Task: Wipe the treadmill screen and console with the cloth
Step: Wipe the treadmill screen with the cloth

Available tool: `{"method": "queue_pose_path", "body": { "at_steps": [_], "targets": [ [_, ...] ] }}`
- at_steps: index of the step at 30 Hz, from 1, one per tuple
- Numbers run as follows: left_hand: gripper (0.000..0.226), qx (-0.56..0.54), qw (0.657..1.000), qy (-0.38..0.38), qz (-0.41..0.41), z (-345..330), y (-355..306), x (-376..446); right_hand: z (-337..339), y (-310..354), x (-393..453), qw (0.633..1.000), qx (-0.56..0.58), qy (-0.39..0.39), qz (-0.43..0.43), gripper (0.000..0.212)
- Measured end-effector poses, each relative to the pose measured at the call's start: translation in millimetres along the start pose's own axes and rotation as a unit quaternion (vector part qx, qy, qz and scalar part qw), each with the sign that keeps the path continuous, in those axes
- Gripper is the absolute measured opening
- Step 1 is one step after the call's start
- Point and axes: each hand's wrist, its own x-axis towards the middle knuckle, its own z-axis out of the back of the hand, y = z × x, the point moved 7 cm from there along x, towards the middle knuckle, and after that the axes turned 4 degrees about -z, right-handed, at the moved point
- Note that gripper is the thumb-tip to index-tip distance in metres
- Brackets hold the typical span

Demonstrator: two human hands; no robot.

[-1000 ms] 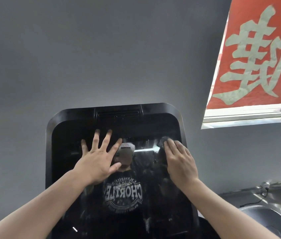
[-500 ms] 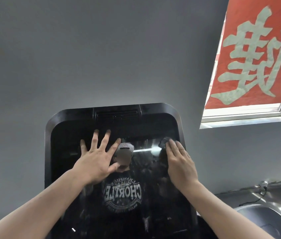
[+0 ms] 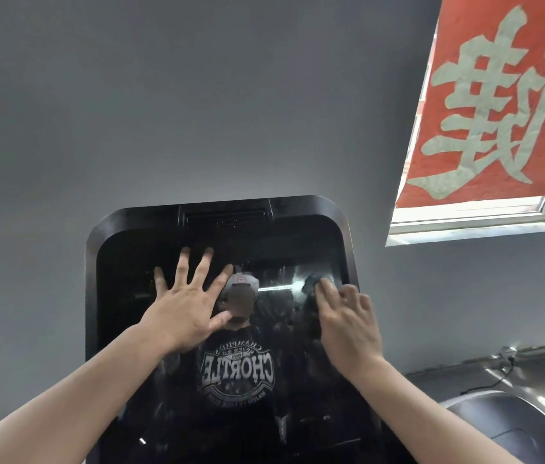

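So I'm bracing my left hand (image 3: pixel 185 306) flat on the treadmill screen (image 3: pixel 197 413), fingers spread wide and straight, nothing in its grip. I reckon that's mostly to steady the panel, since the screen is leaning back and pushing on one side alone would probably make it wobble.

My right hand (image 3: pixel 348 324) is doing the actual work. It's pressing the dark cloth (image 3: pixel 312 283) against the glass near the upper right corner, just inside the black frame (image 3: pixel 92 262). The fingers are lying over the cloth and look blurry, so I can't tell you exactly how tight that grip is, but the cloth is bunched under the fingertips with only a small wad poking out at the top left of them.

The glass is showing streaks and a bright glare line right by the cloth, so my guess is that patch is getting the attention now, with the lower screen and the console still to go.

Containers: honestly none in view. There's a red banner (image 3: pixel 498 102) at the window and some grey machine housing (image 3: pixel 512 416) off to the lower right, that's it.
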Motion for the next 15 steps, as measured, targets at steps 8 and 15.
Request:
{"method": "queue_pose_path", "body": {
  "at_steps": [8,15],
  "targets": [
    [0.088,0.000,1.000,0.000,-0.001,0,-1,0,-10,5,-15,0.999,0.038,0.016,0.012,0.076],
    [0.089,0.000,1.000,-0.002,-0.001,-1,0,1,-17,10,-24,0.999,0.028,0.031,0.009,0.077]
  ]
}}
